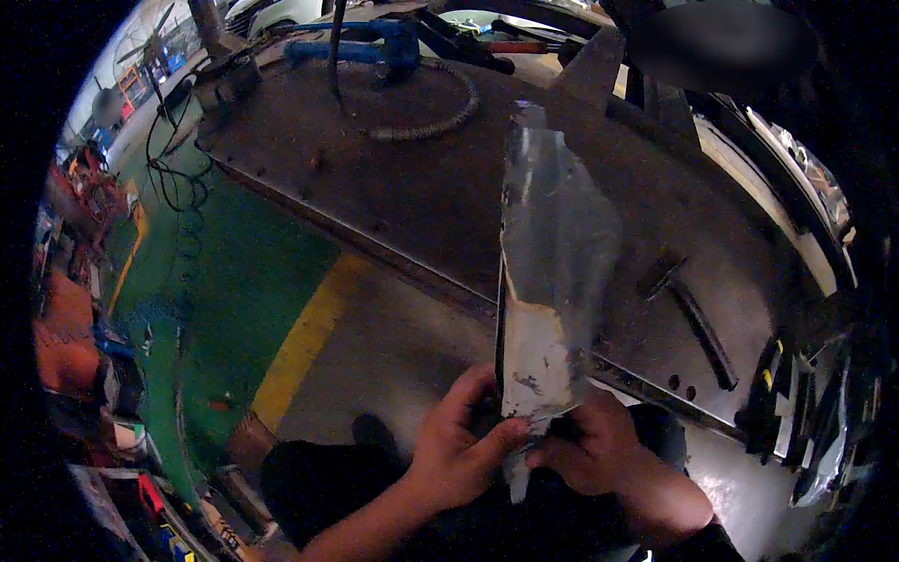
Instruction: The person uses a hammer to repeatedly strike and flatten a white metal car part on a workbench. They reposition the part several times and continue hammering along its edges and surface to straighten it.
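Note:
A long bent piece of sheet metal [560,234], bare grey over most of its length with a patch of white chipped paint near its lower end, stands up in front of me. Its torn, narrow lower end sits between my hands. My left hand [464,440] grips it from the left, thumb across the front. From the right, my right hand [592,445] closes round the same end, its fingertips partly hidden behind the metal. The upper part reaches out over a dark steel table [412,197]. A hammer [698,323] lies on the table to the right of the piece.
Toward the back of the table are a blue tool [351,49] and a curled ribbed hose [449,117]. Cables [178,187] hang at its left corner above a green floor with a yellow stripe [309,347]. Tools and dark strips [796,421] crowd the right side.

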Available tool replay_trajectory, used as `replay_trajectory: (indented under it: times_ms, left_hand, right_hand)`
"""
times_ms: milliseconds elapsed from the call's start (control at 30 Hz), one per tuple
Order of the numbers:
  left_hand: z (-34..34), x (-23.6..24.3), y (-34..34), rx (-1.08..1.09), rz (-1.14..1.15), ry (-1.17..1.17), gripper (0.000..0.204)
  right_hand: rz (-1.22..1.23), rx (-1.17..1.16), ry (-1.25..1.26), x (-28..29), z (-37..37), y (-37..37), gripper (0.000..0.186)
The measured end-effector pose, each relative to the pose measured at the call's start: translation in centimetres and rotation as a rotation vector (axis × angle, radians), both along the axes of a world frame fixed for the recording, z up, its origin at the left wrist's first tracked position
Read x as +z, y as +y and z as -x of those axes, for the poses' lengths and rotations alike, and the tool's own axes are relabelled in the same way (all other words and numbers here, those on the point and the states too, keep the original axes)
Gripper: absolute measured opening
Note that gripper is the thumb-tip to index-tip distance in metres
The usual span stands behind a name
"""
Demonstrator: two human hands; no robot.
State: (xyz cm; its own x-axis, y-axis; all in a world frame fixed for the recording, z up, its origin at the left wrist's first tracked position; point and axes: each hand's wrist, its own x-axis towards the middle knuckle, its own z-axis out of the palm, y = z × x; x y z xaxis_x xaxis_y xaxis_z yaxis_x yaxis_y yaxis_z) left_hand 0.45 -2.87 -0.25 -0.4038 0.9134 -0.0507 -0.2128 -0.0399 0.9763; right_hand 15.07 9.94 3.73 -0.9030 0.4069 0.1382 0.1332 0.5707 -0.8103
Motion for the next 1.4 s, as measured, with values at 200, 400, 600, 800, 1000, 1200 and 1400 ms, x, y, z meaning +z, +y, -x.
replay_trajectory:
  times_ms: [200, 400, 600, 800, 1000, 1200, 1400]
  left_hand:
    - [2.5, -3.3, -2.8, -0.03, -0.036, -0.412, 0.056]
    - [3.6, -2.7, -1.7, 0.03, -0.098, -0.855, 0.06]
    - [3.3, -0.9, -1.6, 0.228, -0.11, -0.953, 0.064]
    - [1.1, 0.6, 0.6, 0.367, -0.114, -0.624, 0.062]
    - [-0.4, -1.3, 0.4, 0.44, 0.179, 0.206, 0.044]
    - [-0.4, -3.1, -0.2, 0.353, 0.255, 0.647, 0.033]
    - [0.6, -4.3, 0.7, 0.32, 0.271, 0.914, 0.022]
  right_hand:
    - [-0.224, -0.332, 0.303, 0.8, 0.5, 0.0, 0.066]
    - [-0.083, 0.028, -0.056, 2.3, 0.2, -0.4, 0.039]
    - [-0.362, -0.139, -0.008, 3.0, -0.5, -0.5, 0.02]
    - [-0.62, -0.326, 0.052, 2.1, -1.6, -0.2, 0.017]
    - [-0.678, -0.315, 0.171, 1.2, -2.0, -0.2, 0.015]
    - [-0.682, -0.274, 0.209, 1.1, -1.5, -0.4, 0.016]
    - [-0.347, -0.217, 0.102, 1.9, -2.1, 0.7, 0.013]
